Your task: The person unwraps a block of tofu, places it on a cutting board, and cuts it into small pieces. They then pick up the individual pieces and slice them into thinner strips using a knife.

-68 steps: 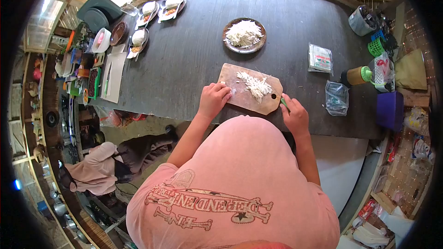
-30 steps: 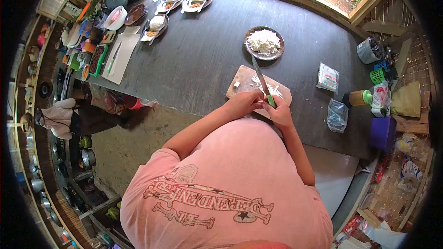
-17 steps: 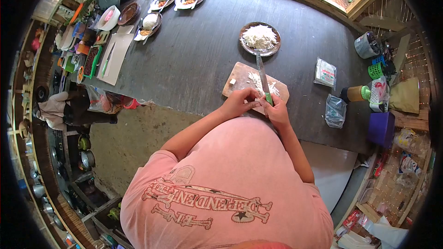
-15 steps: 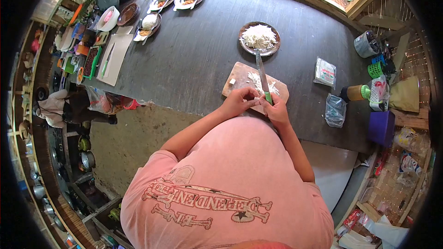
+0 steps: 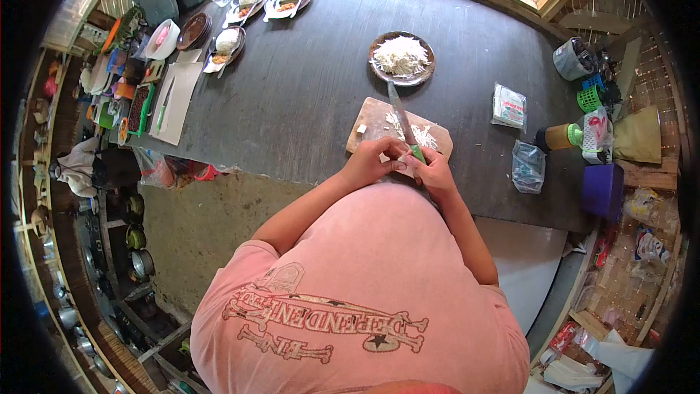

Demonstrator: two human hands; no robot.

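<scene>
A knife [image 5: 401,114] with a green handle points away from me over the wooden cutting board [image 5: 364,113]. Its handle is in my right hand [image 5: 432,172], whose fingers are closed round it. My left hand [image 5: 375,162] is closed beside it at the board's near edge, fingertips pinched on something too small to make out. White shredded strips [image 5: 423,136] lie on the board, with a small white block [image 5: 362,129] at its left. Beyond the knife tip, a brown plate [image 5: 430,75] holds a heap of white shreds [image 5: 401,56].
Plates of food [image 5: 290,0] stand at the back left, near a white bowl [image 5: 162,39]. Another knife [image 5: 166,104] lies on a pale board [image 5: 181,102]. To the right are a square packet [image 5: 509,108], a plastic bag [image 5: 528,167] and a purple container [image 5: 603,191].
The knife has tilted, its tip swinging left towards the near side of the plate. Both hands stay close together at the board. The whole view has shifted slightly.
</scene>
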